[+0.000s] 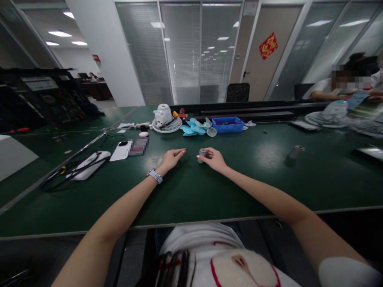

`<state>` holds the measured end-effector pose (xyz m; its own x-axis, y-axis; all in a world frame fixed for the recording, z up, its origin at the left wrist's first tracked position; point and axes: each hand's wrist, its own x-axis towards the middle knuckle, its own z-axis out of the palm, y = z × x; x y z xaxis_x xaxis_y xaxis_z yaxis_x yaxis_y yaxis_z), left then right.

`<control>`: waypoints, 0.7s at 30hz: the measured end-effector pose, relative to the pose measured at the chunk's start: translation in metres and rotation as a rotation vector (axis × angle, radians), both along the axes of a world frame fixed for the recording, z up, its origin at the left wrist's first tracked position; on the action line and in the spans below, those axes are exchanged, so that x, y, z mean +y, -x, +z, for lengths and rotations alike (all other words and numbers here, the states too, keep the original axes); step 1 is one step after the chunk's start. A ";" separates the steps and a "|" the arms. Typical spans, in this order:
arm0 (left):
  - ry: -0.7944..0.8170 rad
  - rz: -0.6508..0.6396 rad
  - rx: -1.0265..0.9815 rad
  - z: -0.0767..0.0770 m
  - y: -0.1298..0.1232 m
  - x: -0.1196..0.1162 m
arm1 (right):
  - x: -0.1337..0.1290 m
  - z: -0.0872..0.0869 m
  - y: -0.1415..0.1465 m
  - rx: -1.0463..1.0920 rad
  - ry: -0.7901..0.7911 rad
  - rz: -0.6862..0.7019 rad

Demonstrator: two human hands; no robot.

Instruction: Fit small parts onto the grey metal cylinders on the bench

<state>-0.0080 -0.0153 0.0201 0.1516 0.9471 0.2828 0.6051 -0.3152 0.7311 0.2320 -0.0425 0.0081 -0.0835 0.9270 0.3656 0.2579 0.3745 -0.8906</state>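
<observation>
My right hand (216,160) is closed round a small grey cylinder (202,153) with a hole in its top, upright at the middle of the green table. Thumb and fingers grip it from the right side. Just to the left, my left hand (172,158) points toward the cylinder with its fingers stretched out, apart from it and seemingly holding nothing. A similar grey cylinder (296,151) stands farther right on the table. Beyond my hands lie blue fan blades (194,126) and a white fan part (163,115) resting on a round grille (166,125).
A blue tray (228,125) with small parts sits at the back. Left of my hands are a white phone (121,150), a pixelated flat item (139,146) and a white power bank-like block (89,165) with a black cable. Another person (338,89) sits far right, near more fan parts.
</observation>
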 end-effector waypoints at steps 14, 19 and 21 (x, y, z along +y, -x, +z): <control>-0.047 0.259 -0.155 -0.009 0.005 0.007 | 0.067 -0.010 -0.211 -0.283 0.155 -1.024; -0.045 0.268 -0.132 -0.009 0.005 0.007 | 0.070 -0.015 -0.202 -0.339 0.157 -0.979; -0.045 0.265 -0.135 -0.010 0.005 0.007 | 0.069 -0.015 -0.199 -0.359 0.168 -0.954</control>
